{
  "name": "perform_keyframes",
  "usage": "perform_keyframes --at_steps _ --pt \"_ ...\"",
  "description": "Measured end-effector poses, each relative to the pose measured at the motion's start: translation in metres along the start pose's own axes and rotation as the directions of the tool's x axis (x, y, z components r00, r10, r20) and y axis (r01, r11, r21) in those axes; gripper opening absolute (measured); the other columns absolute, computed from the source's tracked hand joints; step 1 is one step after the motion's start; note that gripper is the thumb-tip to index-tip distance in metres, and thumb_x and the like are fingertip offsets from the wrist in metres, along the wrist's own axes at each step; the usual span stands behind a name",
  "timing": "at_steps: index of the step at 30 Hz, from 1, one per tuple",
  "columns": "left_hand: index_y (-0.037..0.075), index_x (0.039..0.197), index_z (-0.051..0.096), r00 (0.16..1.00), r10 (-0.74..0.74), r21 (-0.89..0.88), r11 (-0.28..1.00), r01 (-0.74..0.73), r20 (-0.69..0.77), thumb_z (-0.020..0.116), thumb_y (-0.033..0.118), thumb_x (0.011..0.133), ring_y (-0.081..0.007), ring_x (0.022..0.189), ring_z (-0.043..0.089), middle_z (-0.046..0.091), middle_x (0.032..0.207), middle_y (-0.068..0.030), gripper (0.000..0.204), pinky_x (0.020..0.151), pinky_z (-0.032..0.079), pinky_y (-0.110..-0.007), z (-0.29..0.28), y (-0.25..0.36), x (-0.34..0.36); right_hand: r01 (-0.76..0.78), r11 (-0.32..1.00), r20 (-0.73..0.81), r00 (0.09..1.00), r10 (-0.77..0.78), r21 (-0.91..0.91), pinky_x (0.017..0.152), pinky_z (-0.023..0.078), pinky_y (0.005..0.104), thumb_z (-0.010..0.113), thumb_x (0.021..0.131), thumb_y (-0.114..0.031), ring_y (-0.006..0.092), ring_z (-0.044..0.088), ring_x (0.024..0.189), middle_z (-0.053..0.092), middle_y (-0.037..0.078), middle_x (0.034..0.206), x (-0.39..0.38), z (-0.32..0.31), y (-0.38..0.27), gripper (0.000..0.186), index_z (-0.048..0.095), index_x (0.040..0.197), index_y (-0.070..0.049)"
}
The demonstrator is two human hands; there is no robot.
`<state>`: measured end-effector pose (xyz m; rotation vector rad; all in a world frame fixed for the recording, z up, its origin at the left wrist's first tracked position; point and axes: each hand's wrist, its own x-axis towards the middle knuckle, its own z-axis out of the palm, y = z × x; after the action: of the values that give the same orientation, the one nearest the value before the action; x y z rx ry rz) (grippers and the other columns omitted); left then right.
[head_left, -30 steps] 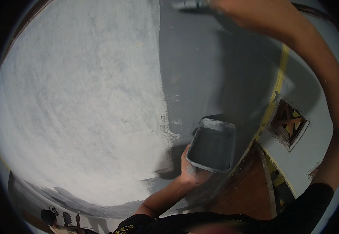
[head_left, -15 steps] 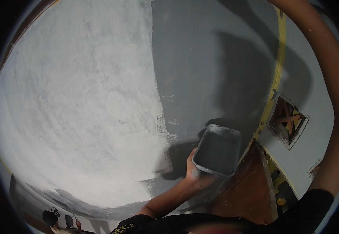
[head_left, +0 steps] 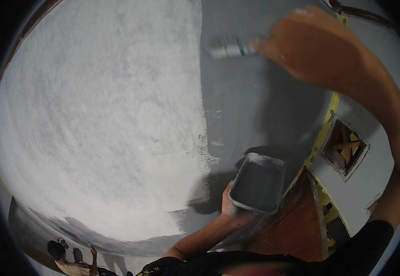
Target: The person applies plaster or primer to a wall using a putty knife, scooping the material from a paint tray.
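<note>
My right hand is raised high against the wall, gripping a paint roller whose blurred grey sleeve lies on the dark grey painted area. My left hand holds a grey rectangular paint tray by its lower left corner, held out close to the wall. Left of the roller, the wall is rough, whitish and unpainted, and the border between the two runs roughly vertical.
A yellow strip marks the painted wall's right edge, beside a pale wall with a square opening. A reddish-brown surface lies below the tray. A person stands far below at the lower left.
My right arm has come back down into view with the roller, after being almost out of the top of the picture. The tray in my left hand stays about where it was.
</note>
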<state>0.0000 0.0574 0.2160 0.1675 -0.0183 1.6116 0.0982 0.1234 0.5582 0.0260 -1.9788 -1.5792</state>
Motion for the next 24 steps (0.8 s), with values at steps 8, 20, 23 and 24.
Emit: perform_keyframes --at_steps 8,20,23,24 --pt "0.008 0.132 0.060 0.999 -0.014 0.029 0.999 0.013 0.029 0.046 0.035 0.101 -0.0307 0.124 0.059 0.061 0.134 -0.0113 0.043 0.108 0.045 -0.052 -0.002 0.005 -0.001 -0.296 0.943 0.372 0.901 0.223 0.154 0.056 0.053 0.0426 0.061 0.084 -0.005 0.0304 0.067 0.061 0.067 0.019 0.068 0.048 -0.054 0.039 0.013 0.068 0.075 0.001" --pt "0.009 0.135 0.059 0.995 -0.023 -0.035 0.999 0.026 0.095 0.042 0.036 0.102 -0.0312 0.129 0.055 0.058 0.139 -0.0113 0.046 0.112 0.041 -0.051 -0.011 0.012 0.003 -0.521 0.853 0.356 0.802 0.480 0.023 0.057 0.055 0.0431 0.057 0.085 -0.004 0.0297 0.065 0.057 0.064 0.019 0.065 0.060 -0.030 0.008 0.018 0.066 0.073 0.004" --pt "0.008 0.135 0.058 0.994 -0.051 0.007 0.999 0.050 0.102 0.043 0.037 0.101 -0.0309 0.128 0.056 0.058 0.139 -0.0117 0.047 0.111 0.042 -0.051 -0.010 0.007 0.003 -0.229 0.966 0.226 0.954 0.198 0.123 0.057 0.052 0.0404 0.062 0.085 -0.007 0.0265 0.065 0.059 0.064 0.013 0.067 0.012 -0.009 -0.010 0.009 0.070 0.088 -0.005" --pt "0.008 0.135 0.058 0.997 -0.032 0.038 0.999 0.030 0.065 0.044 0.037 0.101 -0.0308 0.128 0.056 0.058 0.139 -0.0121 0.047 0.110 0.043 -0.051 -0.009 0.007 0.000 -0.062 0.981 0.131 0.991 0.038 0.185 0.057 0.050 0.0391 0.064 0.084 -0.008 0.0250 0.065 0.061 0.065 0.010 0.068 -0.002 0.007 -0.016 0.014 0.072 0.096 -0.009"
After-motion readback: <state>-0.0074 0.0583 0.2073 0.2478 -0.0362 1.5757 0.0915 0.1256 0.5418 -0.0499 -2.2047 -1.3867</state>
